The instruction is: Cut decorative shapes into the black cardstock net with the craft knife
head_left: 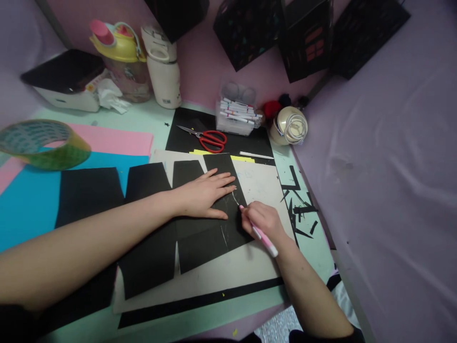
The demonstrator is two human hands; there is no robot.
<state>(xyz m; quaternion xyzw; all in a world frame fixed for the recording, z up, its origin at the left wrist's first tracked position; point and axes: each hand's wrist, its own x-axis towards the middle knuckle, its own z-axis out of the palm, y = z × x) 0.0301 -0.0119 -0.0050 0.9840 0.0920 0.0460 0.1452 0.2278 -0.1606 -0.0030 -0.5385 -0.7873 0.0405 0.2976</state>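
so, black card (150, 247) on pale board (262, 267), mint table (317, 259), lilac wall (378, 166) at right

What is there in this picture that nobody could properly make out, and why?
All in the head view:
Black paper: partly hidden under the flat left hand.
Pink-and-white pen: its grip is partly covered by the right hand.
Blue marks on the pale board: too faint to read.
Cream bottle: its print is too small.
Leftmost hanging black shape: cut off by the top edge.
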